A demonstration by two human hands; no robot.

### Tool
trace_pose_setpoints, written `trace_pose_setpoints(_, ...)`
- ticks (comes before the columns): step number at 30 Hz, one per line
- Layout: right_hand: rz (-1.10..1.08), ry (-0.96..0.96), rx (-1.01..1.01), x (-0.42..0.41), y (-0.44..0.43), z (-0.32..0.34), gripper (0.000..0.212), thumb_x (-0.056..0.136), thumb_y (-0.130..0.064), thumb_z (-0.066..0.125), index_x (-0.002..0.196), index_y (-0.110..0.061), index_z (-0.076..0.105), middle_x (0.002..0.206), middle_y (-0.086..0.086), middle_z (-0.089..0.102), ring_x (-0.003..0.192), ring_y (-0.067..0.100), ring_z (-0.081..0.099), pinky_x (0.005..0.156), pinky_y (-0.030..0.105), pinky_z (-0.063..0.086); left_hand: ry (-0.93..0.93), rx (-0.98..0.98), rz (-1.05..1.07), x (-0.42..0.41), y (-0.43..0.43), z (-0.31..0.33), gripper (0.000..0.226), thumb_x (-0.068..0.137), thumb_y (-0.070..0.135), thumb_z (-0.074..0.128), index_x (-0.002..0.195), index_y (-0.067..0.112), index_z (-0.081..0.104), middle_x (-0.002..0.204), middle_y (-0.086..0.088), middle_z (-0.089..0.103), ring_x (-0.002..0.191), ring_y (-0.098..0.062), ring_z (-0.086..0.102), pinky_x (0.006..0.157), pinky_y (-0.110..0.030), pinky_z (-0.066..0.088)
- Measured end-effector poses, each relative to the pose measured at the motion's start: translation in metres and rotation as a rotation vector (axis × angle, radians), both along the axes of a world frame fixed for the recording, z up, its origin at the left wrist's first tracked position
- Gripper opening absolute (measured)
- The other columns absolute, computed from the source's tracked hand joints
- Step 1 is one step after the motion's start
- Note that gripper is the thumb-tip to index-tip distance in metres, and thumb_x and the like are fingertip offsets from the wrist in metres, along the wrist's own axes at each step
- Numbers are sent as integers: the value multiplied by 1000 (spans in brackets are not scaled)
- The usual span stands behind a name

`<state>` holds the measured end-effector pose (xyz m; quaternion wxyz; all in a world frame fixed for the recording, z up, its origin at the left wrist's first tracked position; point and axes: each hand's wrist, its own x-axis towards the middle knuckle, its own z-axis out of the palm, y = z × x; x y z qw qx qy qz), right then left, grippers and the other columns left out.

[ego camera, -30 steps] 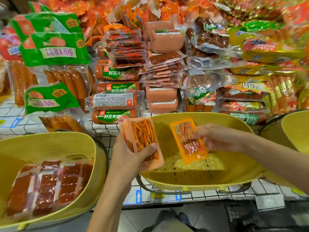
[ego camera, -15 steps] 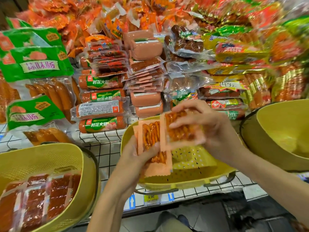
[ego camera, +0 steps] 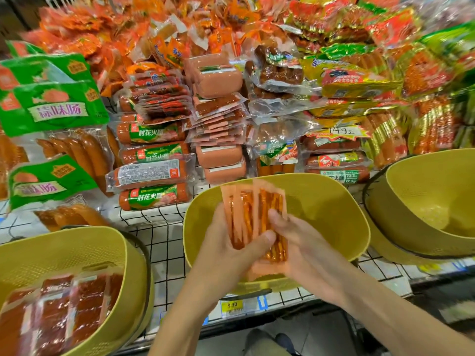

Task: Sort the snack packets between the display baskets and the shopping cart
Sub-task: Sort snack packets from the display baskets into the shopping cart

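Observation:
Both hands hold a fanned stack of orange snack packets [ego camera: 253,217] above the middle yellow basket [ego camera: 331,209]. My left hand [ego camera: 226,249] grips the stack from the left, its thumb across the packets' lower front. From the right, my right hand [ego camera: 298,242] holds the same stack with its thumb on the front and its fingers behind. The basket's floor is hidden behind the hands. At the bottom left, a yellow basket [ego camera: 77,247] holds several dark red packets [ego camera: 59,309]. On the right stands a third yellow basket [ego camera: 421,196], and the part of its inside that shows is bare.
Behind the baskets, sausage and ham packs [ego camera: 151,173] are piled high on a white wire shelf [ego camera: 159,227]. Green-labelled sausage bags [ego camera: 51,106] hang at the left. A yellow 9.90 price tag [ego camera: 231,305] sits on the shelf's front edge. My shoes and grey floor show below.
My right hand brought its single packet over and laid it on the stack in my left hand. Both hands now hold the packets together, lower over the middle basket.

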<state>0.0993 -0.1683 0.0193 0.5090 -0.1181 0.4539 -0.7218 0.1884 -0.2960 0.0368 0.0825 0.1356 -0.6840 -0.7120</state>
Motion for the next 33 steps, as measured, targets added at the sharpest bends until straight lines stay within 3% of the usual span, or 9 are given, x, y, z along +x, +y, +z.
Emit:
trace_pose_setpoints(5,113,-184,-270,0,8,-6,48,95,-23,54,141,-10,43,138,18,51,125,33,51,96,49,46,39,38,-73,7,1,11,40,85,38,52,122,26,59,114,5,70,108,-15,65,90,-37,55)
trace_pose_setpoints(10,85,-271,-276,3,14,-15,47,95,-34,54,136,-12,51,131,12,58,123,27,55,96,44,46,81,-48,-37,8,5,12,28,89,22,54,116,24,63,104,0,72,98,-18,68,87,-37,56)
trace_pose_setpoints(12,49,-241,-247,7,19,-17,46,95,-36,52,135,-14,52,133,12,57,124,27,53,95,44,47,86,-46,13,8,10,11,19,92,15,58,107,24,66,94,-7,72,88,-28,68,82,-43,56)
trace_pose_setpoints(14,-26,-195,-217,9,27,-19,43,95,-34,53,134,-16,53,134,11,56,126,28,52,95,44,48,103,-62,85,8,13,10,18,91,11,57,103,22,65,90,-7,71,84,-25,68,77,-38,58)
trace_pose_setpoints(16,-118,-200,-210,12,38,-19,47,89,-29,64,133,-16,54,135,13,55,125,30,52,95,46,49,117,-81,138,6,15,9,21,92,5,52,105,19,60,92,-3,71,85,-19,68,74,-35,59)
trace_pose_setpoints(20,-227,-219,-225,23,67,-15,52,81,-18,73,130,-13,57,132,17,56,121,33,55,95,48,49,82,-83,107,2,33,11,23,92,17,51,114,24,55,102,1,69,94,-20,66,81,-47,56)
trace_pose_setpoints(26,-452,-217,-263,40,135,-8,62,77,-17,77,133,-7,52,136,20,52,126,36,50,106,55,37,-18,47,-110,-17,94,6,67,57,34,78,118,25,53,105,6,72,96,-15,70,73,-34,60)
trace_pose_setpoints(29,-640,-276,-274,50,187,-8,65,62,-13,87,121,-1,62,126,23,59,114,35,60,91,48,52,-60,133,-155,-35,139,-4,58,61,27,77,115,20,58,103,2,74,94,-14,71,68,-22,57)
trace_pose_setpoints(33,-938,-378,-242,69,275,-16,66,41,-6,95,102,3,72,108,23,68,91,32,70,66,40,59,-197,291,-294,-58,225,-25,37,69,17,70,106,13,66,94,-6,76,81,-19,73,64,-36,60)
